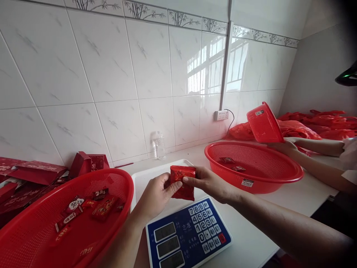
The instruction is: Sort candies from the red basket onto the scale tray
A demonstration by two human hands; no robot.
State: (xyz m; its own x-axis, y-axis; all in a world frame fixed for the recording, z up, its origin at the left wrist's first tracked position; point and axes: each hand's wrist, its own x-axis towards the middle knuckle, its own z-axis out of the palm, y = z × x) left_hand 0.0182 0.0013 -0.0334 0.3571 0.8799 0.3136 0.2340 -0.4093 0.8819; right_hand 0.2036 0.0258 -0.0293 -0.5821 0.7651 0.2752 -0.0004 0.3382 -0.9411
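Both my hands hold a small red packet [182, 181] above the white pan of a weighing scale [145, 178]. My left hand [156, 195] pinches its left edge, and my right hand [208, 182] grips its right edge with closed fingers. The scale's blue keypad panel [188, 236] faces me, just below the hands. A big red mesh basket [33, 230] at my left holds several wrapped candies [74, 208].
A second red basket [251, 178] with a few candies stands at the right, where another person's hands [284, 146] tilt a small red basket [263, 123] over it. Red boxes [86, 163] lie at the left wall, red bags [320, 123] at far right, a clear bottle [160, 146] by the tiles.
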